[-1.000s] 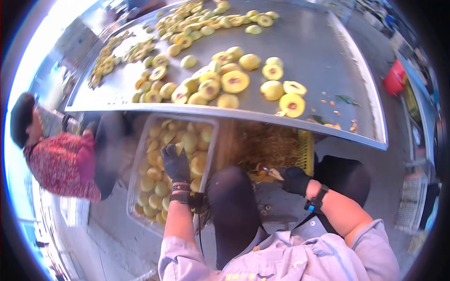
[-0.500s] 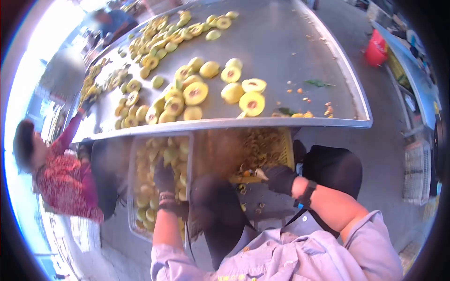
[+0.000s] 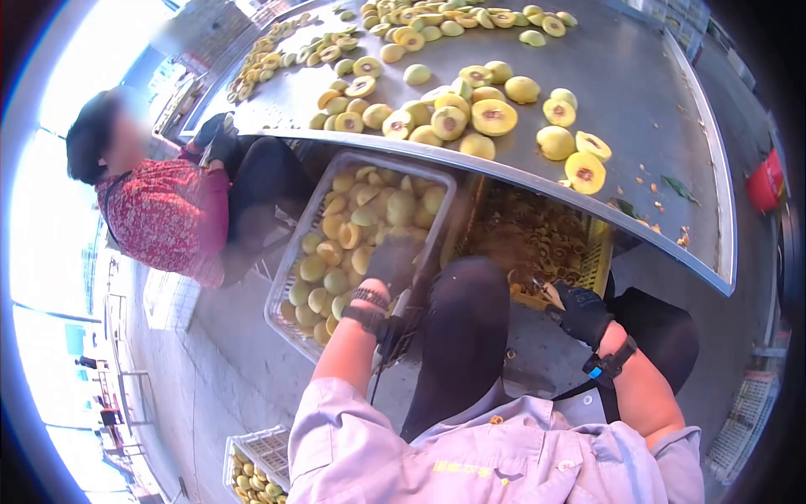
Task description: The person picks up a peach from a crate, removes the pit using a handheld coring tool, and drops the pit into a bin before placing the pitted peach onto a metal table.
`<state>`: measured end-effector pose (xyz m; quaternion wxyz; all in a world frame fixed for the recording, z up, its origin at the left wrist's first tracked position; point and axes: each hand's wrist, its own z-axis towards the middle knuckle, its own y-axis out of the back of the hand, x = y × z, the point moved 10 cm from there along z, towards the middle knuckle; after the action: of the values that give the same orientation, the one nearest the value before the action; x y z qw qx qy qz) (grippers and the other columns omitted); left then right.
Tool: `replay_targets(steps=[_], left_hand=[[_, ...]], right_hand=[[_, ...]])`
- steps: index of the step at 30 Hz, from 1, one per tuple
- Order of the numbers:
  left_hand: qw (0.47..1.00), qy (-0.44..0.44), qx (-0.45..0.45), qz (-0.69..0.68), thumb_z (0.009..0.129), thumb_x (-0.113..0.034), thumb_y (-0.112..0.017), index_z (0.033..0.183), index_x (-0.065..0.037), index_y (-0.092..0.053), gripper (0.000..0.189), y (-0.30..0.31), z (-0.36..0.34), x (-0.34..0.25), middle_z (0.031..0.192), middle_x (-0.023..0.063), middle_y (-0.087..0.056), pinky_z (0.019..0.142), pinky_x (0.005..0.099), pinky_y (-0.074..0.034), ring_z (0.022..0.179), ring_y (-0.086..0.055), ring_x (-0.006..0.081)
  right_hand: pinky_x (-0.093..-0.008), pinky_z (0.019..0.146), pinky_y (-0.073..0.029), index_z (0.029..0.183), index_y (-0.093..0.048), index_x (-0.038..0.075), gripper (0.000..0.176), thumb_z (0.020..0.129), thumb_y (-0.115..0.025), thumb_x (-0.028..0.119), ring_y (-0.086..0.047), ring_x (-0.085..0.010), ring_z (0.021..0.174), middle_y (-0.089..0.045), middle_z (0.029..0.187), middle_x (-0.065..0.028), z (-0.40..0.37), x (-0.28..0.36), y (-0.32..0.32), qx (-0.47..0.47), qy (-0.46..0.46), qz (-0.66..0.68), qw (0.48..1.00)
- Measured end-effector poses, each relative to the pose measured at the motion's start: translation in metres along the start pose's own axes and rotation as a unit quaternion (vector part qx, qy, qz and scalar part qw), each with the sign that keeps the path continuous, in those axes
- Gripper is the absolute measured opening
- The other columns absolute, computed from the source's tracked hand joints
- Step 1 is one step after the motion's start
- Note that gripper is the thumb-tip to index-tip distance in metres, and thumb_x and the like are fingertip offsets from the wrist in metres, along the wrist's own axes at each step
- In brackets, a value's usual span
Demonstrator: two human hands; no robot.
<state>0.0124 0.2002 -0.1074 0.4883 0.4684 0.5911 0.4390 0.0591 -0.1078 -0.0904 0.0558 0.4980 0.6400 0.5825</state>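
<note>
My left hand (image 3: pixel 393 260), in a dark glove and smeared by motion, is over the right side of a pale plastic crate (image 3: pixel 281 281). The crate is full of halved yellow-green fruits (image 3: pixel 336 231) that look like peaches. Its fingers do not show clearly. My right hand (image 3: pixel 583 315), gloved in black, is closed around a small tool (image 3: pixel 551 294) with a pale, narrow end pointing up and left. That hand is at the front edge of a yellow crate (image 3: pixel 596 252), which holds brown and yellow fruit scraps (image 3: pixel 537 231).
A metal table (image 3: pixel 621 92) with a raised rim bears many cut fruits (image 3: pixel 494 117) and scraps. At left sits a co-worker (image 3: pixel 164 210) in a red patterned top. A white crate of fruit (image 3: pixel 260 479) stands on the floor; a red bucket (image 3: pixel 764 181) is far right.
The view has swung left, so the table and crates appear shifted right. My left hand has moved toward the crate's right side. The co-worker's hand has drawn back from the table.
</note>
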Motion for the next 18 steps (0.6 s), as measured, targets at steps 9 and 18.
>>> replay_targets(steps=[9,18], left_hand=[[0.998,-0.007,-0.049,-0.028,0.075,-0.015,-0.061,0.099,-0.014,-0.066,0.025,0.009,0.003,0.013,0.104,0.0075,-0.064,0.088,0.0386,-0.046,0.109,-0.052,0.0343],[0.975,-0.005,-0.199,-0.097,0.071,-0.021,-0.068,0.092,-0.006,-0.065,0.026,-0.002,-0.008,0.049,0.102,0.0155,-0.062,0.084,0.0410,-0.045,0.097,-0.056,0.0353]], right_hand=[[-0.0435,0.078,-0.045,0.118,-0.053,0.005,0.044,0.080,-0.063,0.025,-0.058,-0.0384,0.091,-0.061,0.096,-0.0226,0.015,0.001,-0.001,-0.049,0.015,0.009,0.999],[-0.0458,0.069,-0.047,0.101,-0.058,0.007,0.032,0.071,-0.061,0.016,-0.061,-0.0358,0.081,-0.063,0.086,-0.0193,0.020,-0.005,-0.015,-0.016,0.002,-0.014,1.000]])
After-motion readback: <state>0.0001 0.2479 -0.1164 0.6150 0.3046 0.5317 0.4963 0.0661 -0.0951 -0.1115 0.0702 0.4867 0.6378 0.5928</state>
